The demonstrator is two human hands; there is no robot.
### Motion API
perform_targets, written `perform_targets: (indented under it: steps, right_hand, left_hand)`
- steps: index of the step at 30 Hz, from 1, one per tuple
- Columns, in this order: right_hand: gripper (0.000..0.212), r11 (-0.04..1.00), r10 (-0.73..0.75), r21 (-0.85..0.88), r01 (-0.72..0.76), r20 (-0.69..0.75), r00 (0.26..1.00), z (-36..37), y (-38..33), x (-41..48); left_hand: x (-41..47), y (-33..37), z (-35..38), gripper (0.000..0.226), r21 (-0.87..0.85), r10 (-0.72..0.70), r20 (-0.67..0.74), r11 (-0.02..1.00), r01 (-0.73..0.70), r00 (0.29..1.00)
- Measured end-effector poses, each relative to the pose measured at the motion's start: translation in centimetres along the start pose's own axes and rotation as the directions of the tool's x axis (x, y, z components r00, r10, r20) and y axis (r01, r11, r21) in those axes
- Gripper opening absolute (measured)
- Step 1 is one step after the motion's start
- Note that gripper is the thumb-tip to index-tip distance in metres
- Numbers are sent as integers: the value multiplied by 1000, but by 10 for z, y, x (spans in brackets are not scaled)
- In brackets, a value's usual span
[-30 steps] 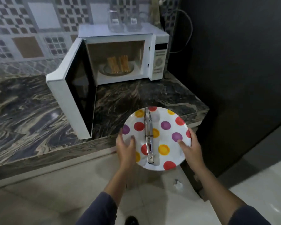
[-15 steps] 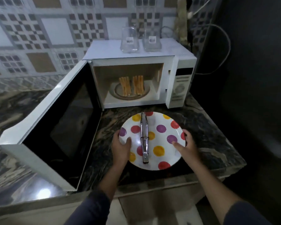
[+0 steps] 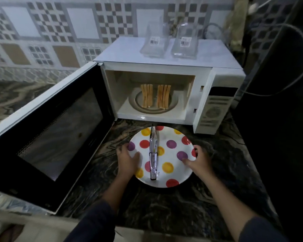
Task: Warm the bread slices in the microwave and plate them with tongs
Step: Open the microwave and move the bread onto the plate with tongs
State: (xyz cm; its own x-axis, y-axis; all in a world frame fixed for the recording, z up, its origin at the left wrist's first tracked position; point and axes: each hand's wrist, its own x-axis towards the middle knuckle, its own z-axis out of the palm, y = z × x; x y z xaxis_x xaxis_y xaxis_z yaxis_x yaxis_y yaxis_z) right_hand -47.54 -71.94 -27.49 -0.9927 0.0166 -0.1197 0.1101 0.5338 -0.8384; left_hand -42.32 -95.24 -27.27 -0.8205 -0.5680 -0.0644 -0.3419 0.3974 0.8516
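A white microwave (image 3: 215, 79) stands on the dark marble counter (image 3: 173, 206) with its door (image 3: 47, 137) swung wide to the left. Inside, on the turntable, two stacks of bread slices (image 3: 155, 98) stand on edge. In front of it a white plate with coloured dots (image 3: 170, 173) lies low on the counter, with metal tongs (image 3: 153, 152) lying across its middle. My left hand (image 3: 128, 160) grips the plate's left rim, thumb on top. My right hand (image 3: 198, 159) grips its right rim the same way.
Two clear glass jars (image 3: 170, 41) with barcode labels stand on top of the microwave. A cable (image 3: 287, 84) loops at the right beside a dark wall. The open door takes up the counter's left side. Patterned tiles (image 3: 59, 32) cover the back wall.
The plate with the tongs, held in both hands, has moved from beyond the counter's edge in over the counter, close to the microwave's opening. The view has come nearer.
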Motion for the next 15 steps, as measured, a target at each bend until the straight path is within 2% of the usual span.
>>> perform_targets:
  steps: [4,9,12,15]
  right_hand:
    - [51,990,12,-138,-8,25,1000,-3,1,8]
    - [53,979,37,-203,-29,35,999,-5,0,10]
    - [54,974,58,-223,-50,32,998,-5,-4,7]
    - [55,957,82,-281,-78,1,997,-2,-7,4]
  left_hand:
    - [3,-3,7,44,93,15,16,995,-17,1000]
    - [2,-4,15,46,219,41,-14,975,-37,999]
    - [2,-3,14,49,313,16,-44,950,-2,999]
    - [2,-7,9,50,297,58,-33,954,-46,998]
